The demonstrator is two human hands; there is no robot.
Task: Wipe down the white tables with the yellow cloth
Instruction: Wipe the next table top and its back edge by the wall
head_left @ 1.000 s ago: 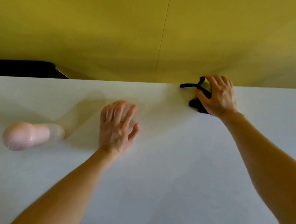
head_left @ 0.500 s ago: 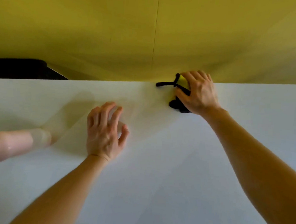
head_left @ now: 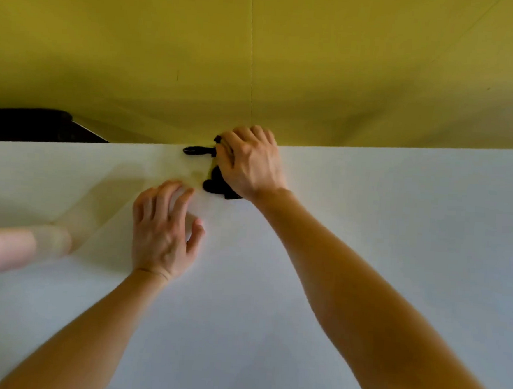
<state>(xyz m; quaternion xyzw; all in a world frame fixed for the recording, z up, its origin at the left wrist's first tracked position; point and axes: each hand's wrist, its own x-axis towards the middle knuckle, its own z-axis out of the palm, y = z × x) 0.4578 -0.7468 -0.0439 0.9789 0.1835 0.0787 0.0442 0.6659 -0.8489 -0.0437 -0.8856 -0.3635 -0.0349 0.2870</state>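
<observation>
Gripping right hand (head_left: 251, 163) over mostly hidden black-edged yellow cloth (head_left: 218, 185), loop pointed left along white table (head_left: 398, 234) edge; left hand (head_left: 161, 236) flat, fingers relaxed.

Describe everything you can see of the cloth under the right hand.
The crumpled yellow-and-black cloth lies on the white table at its far edge, by the yellow wall. The right hand covers most of it, with its fingers curled over it. What shows is mostly soft black fabric, with a thin yellow sliver and a narrow black loop sticking out to the left.
</observation>
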